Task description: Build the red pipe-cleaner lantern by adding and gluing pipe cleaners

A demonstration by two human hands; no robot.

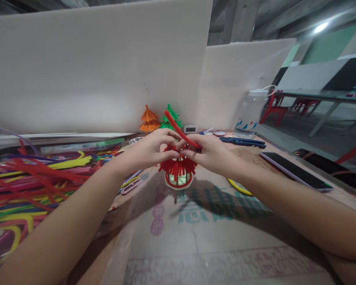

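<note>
A small red fringed model (178, 168) with a pale round base stands at the centre of the table. Over its top, my left hand (158, 148) has its fingers closed on the upper part of the model. My right hand (206, 152) is pinched round a red pipe cleaner (178, 128), whose free end points up and to the left. The fingertips of both hands meet just above the fringe, and they hide the top of the model.
Many coloured pipe cleaners (41, 178) lie at the left. Behind the hands stand an orange tree (148, 120) and a green tree (169, 118). At the right are a water bottle (250, 113), dark-handled pliers (243, 141) and a phone (295, 170).
</note>
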